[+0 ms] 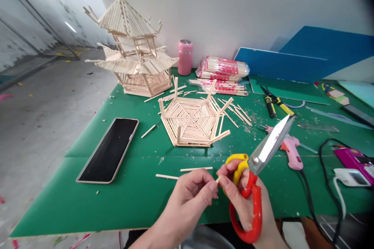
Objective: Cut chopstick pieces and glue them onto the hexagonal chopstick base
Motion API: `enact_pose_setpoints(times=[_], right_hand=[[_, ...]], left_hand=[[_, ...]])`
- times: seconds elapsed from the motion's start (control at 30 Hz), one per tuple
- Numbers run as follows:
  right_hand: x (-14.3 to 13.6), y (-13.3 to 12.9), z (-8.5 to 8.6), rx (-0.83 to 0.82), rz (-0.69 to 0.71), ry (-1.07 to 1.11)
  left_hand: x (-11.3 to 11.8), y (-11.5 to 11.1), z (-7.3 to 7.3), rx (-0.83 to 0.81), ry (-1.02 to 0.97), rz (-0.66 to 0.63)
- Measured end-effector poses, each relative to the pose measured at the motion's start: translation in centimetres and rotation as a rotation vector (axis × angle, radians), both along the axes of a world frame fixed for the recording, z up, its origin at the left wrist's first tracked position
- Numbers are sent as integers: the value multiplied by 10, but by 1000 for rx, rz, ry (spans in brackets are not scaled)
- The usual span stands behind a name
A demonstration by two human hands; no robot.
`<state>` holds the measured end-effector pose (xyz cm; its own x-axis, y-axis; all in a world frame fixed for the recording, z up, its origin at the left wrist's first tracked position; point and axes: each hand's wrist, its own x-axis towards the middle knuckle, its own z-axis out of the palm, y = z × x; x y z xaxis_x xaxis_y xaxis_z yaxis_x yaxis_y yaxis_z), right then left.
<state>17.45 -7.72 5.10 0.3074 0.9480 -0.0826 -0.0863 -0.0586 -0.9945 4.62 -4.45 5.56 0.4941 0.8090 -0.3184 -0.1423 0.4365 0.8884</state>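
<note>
A phone (108, 150) lay at the left of the green bench (87, 202), a stick pagoda (133, 46) behind it. The left hand (189, 198) pinched a short stick (216, 181) between its fingers (212, 187) at the front edge. The right hand (242, 198), fingers curled, gripped closed scissors (260, 171). A glue gun (290, 149) lay beyond.

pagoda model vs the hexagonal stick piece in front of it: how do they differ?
The pagoda model stands tall in stacked tiers with sloped roofs and a spire; the hexagonal stick piece is a single low layer lying on the green mat. The pagoda sits at the mat's far left corner; the hexagonal piece lies nearer the middle, with loose sticks beside it. The hexagonal piece has short posts jutting up from its corners. Both are made of the same pale thin sticks.
</note>
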Motion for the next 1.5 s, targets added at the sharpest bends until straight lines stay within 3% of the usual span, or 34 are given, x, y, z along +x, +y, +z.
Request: enact_pose_setpoints(times=[0.17, 0.27, 0.57, 0.8, 1.0, 1.23, 1.5], right_hand=[[-1, 0, 1, 13, 59, -15], [0, 1, 1, 37, 108, -26], [-2, -5, -9, -4, 10, -194], [-2, -7, -6, 59, -19, -388], [5, -7, -11, 28, 111, -549], [3, -8, -21, -24, 79, -629], [3, 1, -14, -77, 55, -392]], left_hand=[[2, -1, -5, -117, -152, 32], [3, -1, -8, -189, -208, -10], [6, -3, -6, -392, -341, -17], [3, -5, -9, -568, -373, 54], [6, -7, -10, -579, -338, 99], [6, -6, -14, -604, -345, 130], [5, -2, -14, -586, -395, 181]])
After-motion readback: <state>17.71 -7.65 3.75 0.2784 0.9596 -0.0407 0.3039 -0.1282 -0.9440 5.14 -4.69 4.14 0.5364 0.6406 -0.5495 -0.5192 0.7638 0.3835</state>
